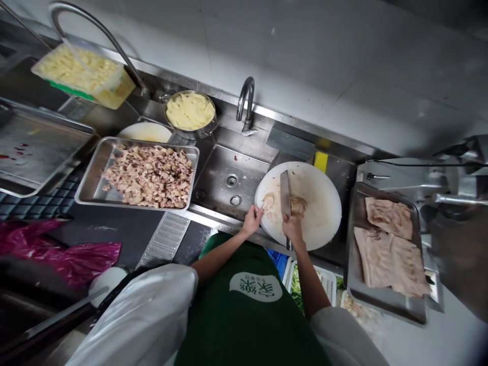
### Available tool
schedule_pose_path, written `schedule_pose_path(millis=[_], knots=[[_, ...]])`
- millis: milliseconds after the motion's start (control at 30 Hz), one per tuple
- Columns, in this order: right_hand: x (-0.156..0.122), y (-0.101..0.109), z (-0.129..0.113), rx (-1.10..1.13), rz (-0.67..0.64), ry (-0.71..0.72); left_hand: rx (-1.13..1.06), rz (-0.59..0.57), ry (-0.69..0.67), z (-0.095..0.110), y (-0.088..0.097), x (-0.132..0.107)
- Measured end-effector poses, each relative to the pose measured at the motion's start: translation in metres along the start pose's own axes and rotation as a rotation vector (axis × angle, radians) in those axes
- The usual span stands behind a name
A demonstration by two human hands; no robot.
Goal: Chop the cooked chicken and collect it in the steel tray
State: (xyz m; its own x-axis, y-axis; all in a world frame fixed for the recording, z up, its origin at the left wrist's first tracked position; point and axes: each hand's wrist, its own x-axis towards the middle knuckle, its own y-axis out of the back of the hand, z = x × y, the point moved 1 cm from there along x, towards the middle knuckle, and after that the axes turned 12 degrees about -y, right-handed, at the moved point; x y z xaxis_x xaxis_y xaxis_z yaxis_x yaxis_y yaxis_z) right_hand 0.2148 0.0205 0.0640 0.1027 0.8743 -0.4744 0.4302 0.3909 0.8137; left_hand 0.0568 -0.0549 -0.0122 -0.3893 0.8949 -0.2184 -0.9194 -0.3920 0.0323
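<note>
A round white cutting board (320, 203) lies over the sink's right side. My right hand (293, 229) is closed around the handle of a cleaver (285, 193), whose blade stands on the board between two pieces of pale meat (298, 205). My left hand (252, 219) rests at the board's left edge, fingers curled on the left piece of meat (268, 202).
A steel tray of chopped meat (148, 175) sits left of the sink basin (229, 178). A tray with raw meat slabs (389, 244) is at the right. A pot (189, 112) and a tub (82, 73) of cut potato stand behind. A tap (246, 104) rises at the back.
</note>
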Motion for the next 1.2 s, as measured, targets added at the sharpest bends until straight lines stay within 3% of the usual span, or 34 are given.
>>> schedule_pose_path(millis=[133, 300, 400, 567, 633, 733, 833, 900, 1067, 1200], knots=[[-0.020, -0.011, -0.015, -0.035, 0.096, 0.081, -0.193, -0.022, 0.136, -0.001, 0.000, -0.002], [-0.027, -0.031, -0.048, -0.038, 0.019, 0.136, -0.353, -0.023, 0.121, -0.003, 0.001, -0.006], [-0.029, -0.018, -0.051, -0.051, 0.022, 0.108, -0.376, -0.005, 0.083, -0.004, 0.001, -0.005], [-0.043, 0.014, -0.053, 0.124, 0.312, 0.318, -0.385, 0.002, 0.055, -0.007, 0.001, -0.004], [-0.039, 0.006, -0.057, 0.085, 0.239, 0.258, -0.374, 0.001, 0.047, -0.009, 0.001, -0.004], [-0.018, -0.019, -0.060, -0.045, -0.030, 0.091, -0.323, 0.008, 0.041, -0.011, -0.001, -0.004], [0.010, -0.028, -0.048, 0.001, -0.178, 0.007, -0.223, 0.017, 0.025, -0.009, 0.002, -0.001], [0.023, -0.020, -0.032, 0.053, -0.214, -0.020, -0.090, 0.019, -0.070, -0.005, 0.008, 0.001], [0.034, 0.006, 0.007, 0.102, -0.184, -0.101, 0.315, -0.070, -0.473, 0.014, 0.022, 0.007], [0.021, 0.013, 0.004, 0.062, -0.014, 0.034, 0.282, -0.085, -0.528, 0.021, 0.020, 0.009]])
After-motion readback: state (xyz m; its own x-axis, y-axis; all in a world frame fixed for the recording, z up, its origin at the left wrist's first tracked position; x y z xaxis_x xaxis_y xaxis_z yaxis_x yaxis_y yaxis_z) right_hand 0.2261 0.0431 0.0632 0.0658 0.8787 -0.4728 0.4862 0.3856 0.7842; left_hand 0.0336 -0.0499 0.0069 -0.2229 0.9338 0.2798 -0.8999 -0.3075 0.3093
